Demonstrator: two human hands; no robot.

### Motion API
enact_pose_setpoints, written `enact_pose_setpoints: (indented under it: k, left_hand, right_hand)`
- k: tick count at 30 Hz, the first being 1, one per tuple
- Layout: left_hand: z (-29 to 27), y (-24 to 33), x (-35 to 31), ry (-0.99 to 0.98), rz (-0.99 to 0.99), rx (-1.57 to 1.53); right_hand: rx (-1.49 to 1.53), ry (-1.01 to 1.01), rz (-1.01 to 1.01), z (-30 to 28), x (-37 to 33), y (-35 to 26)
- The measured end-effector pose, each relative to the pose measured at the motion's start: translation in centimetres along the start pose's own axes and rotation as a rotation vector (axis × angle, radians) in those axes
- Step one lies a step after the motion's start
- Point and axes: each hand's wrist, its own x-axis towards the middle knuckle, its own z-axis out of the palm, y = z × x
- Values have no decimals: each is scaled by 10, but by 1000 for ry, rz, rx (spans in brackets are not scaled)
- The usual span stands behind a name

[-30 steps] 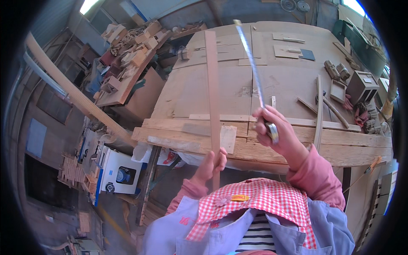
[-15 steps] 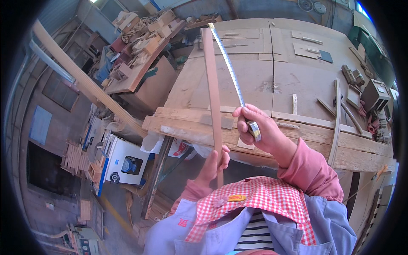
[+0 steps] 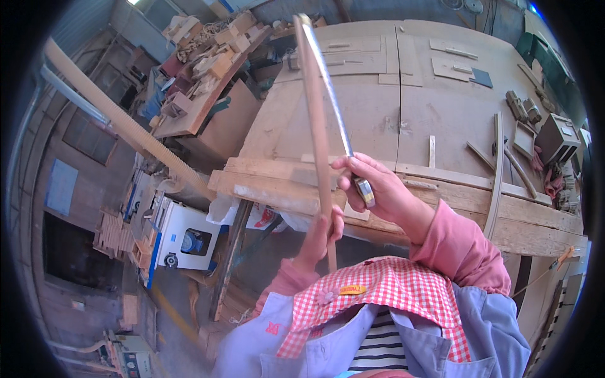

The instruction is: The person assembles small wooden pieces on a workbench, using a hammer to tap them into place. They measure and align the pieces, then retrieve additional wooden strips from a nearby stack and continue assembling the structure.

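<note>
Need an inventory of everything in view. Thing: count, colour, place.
Wooden strip: 1, reddish-brown, raised at centre
Tape measure: 1, silver-yellow, centre, blade extended beside strip
Workbench: 1, tan, ahead
Loose strip: 1, brown, bench right
Small cabinet: 1, brown-grey, bench right
Ribbed hose: 1, beige, left
Machine: 1, white-blue, lower left
Side table: 1, brown, upper left
Wood offcuts: many, brown, on side table
Left hand: 1, pink-sleeved, gripping wooden strip
Right hand: 1, pink-sleeved, holding tape measure

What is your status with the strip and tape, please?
Left hand gripping strip. Right hand holding tape, blade extended alongside strip. Wood pieces on bench beyond.
</note>
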Motion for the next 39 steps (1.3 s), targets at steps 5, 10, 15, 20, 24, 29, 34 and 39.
enact_pose_setpoints:
  k: [5,10,15,20,24,29,34,39]
  left_hand:
    - [26,40,43,327,221,-141]
    - [14,105,71,559,439,-219]
    - [10,126,80,735,550,-155]
    - [6,128,88,806,582,-187]
    - [-1,128,92,823,593,-169]
    - [-9,128,92,822,575,-168]
    - [-17,127,92,834,597,-163]
    - [-23,125,94,858,602,-164]
  right_hand:
    - [11,-160,122,-13,-8,18]
    - [-176,-71,300,-61,-42,22]
    - [-305,41,411,-99,-69,21]
    - [-390,47,350,-110,-73,22]
    - [-425,52,395,-112,-67,21]
    - [-489,37,348,-111,-60,25]
    - [-520,47,348,-111,-52,29]
    - [-553,53,328,-112,-46,34]
